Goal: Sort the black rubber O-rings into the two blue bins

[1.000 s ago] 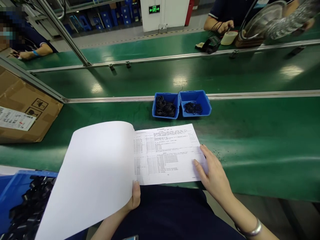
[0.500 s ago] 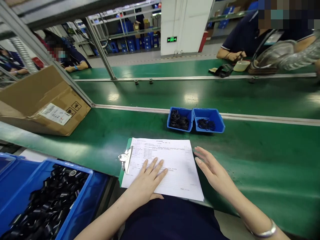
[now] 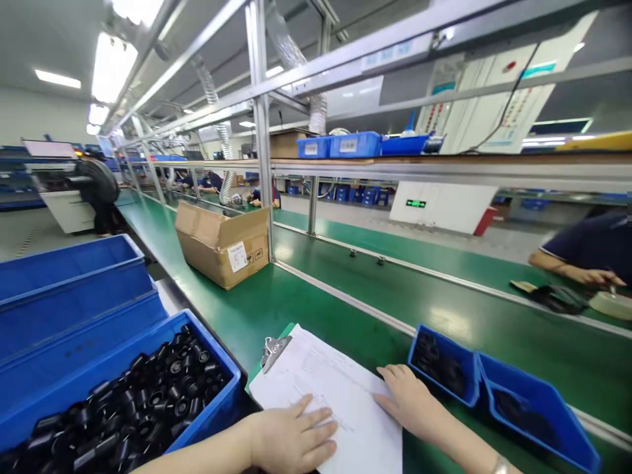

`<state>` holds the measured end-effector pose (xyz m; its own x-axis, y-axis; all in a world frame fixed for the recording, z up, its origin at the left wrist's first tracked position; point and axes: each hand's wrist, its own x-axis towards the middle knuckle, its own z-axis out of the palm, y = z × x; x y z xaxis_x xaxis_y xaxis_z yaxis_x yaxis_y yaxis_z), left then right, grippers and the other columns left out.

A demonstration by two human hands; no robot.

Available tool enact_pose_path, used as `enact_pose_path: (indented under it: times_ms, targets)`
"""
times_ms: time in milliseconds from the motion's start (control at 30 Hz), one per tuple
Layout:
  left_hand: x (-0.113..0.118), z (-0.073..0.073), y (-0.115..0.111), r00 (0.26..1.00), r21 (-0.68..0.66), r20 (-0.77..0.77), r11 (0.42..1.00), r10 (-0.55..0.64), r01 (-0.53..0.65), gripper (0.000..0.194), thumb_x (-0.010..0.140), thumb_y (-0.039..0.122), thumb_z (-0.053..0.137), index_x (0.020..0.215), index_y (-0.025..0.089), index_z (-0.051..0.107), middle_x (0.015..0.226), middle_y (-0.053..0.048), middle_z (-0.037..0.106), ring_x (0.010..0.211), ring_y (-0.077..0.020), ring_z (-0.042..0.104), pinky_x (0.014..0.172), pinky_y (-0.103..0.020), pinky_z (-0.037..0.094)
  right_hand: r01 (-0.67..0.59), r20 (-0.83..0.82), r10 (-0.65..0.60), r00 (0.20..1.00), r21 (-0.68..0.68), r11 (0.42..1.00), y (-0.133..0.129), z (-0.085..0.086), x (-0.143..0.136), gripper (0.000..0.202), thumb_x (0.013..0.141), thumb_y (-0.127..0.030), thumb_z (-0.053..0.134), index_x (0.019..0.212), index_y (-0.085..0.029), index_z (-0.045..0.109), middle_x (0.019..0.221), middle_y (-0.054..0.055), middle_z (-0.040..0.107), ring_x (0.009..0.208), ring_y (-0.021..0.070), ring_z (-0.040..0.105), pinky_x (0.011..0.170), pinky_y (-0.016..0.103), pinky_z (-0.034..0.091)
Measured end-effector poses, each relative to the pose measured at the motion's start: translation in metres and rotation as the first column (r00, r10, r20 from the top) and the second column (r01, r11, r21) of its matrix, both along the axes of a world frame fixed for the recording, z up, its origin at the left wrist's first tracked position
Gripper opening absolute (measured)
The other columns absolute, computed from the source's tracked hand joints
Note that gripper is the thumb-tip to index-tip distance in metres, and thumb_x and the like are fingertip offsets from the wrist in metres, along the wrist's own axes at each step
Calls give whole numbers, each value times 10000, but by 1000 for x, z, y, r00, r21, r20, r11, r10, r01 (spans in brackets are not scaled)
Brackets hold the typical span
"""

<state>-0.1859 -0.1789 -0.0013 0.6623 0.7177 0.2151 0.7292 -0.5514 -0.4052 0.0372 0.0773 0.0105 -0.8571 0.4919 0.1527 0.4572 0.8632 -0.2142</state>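
Observation:
A green clipboard with printed white sheets (image 3: 320,385) lies on the green conveyor bench (image 3: 345,276) in front of me. My left hand (image 3: 291,438) rests flat on the lower part of the paper, fingers spread. My right hand (image 3: 407,401) lies palm down on the paper's right edge, holding nothing. The metal clip (image 3: 272,349) sits at the clipboard's far left end.
A large blue bin of black round parts (image 3: 133,405) stands at my left, with stacked blue bins (image 3: 69,289) behind it. Two small blue bins (image 3: 494,388) of black rings sit right of the clipboard. A cardboard box (image 3: 222,243) stands further along. A co-worker's arm (image 3: 573,270) rests across the belt.
The lifted top sheet was laid flat and my left hand came down onto it. My view has swung up and to the left, along the line.

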Motion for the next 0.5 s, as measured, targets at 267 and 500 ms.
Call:
enact_pose_path:
  times_ms: [267,500]
  targets:
    - [-47,50,-17,991,389,133,921,-21,-33,201,966,214,513,1058,177,688,1242,-63,708,1169,-199,652,1019,-355,523,48,228,206,952,-773,633,-8,76,-82,526,748,-677,655,779,-153,691,755,68,696,688,218,661,655,326,510]
    - [-88,76,-46,946,550,174,770,273,-323,282,975,196,488,1204,213,651,1293,-38,681,1245,-209,604,1078,-356,486,-278,-270,77,960,-875,395,-14,172,-146,476,724,-554,772,968,-175,618,884,39,697,758,195,675,686,299,525]
